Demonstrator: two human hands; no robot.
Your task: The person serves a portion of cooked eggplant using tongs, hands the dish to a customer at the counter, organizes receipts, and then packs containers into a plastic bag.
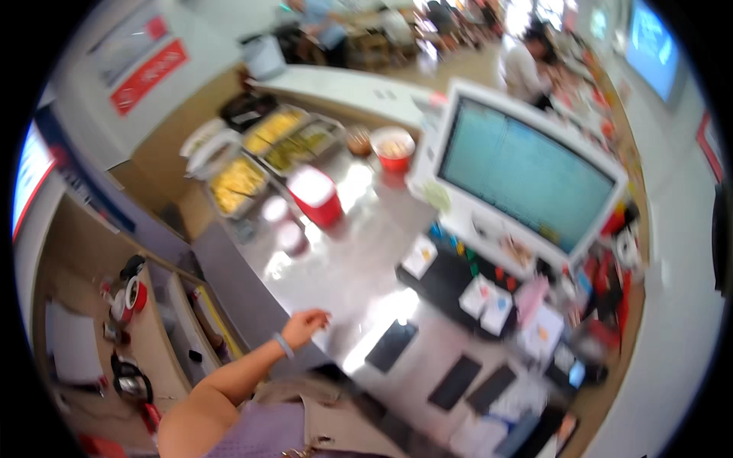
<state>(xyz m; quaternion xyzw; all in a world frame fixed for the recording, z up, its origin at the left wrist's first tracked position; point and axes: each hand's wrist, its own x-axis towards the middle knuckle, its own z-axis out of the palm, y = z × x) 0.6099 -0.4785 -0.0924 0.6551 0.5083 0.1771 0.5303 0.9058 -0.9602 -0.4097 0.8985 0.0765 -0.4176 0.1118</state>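
My left hand (pixel 307 328), with a pale band on the wrist, is over the near edge of a shiny metal counter (pixel 320 275); its fingers are partly curled and it seems to hold nothing. My right hand is out of view. Beyond the left hand stand a red container with a white top (pixel 315 197) and small round cups (pixel 290 236). Further back are metal trays of yellow food (pixel 237 184) and of green food (pixel 298 150), and a red and white bowl (pixel 393 147). Dark phone-like slabs (pixel 391 345) lie to the hand's right.
A white monitor (pixel 527 172) stands at the right behind a black mat with cards (pixel 484 303). Clutter and papers fill the counter's right end. At the lower left are shelves (pixel 166 338) and a kettle (pixel 131 382). Several people are in the room beyond, one in white (pixel 522 71).
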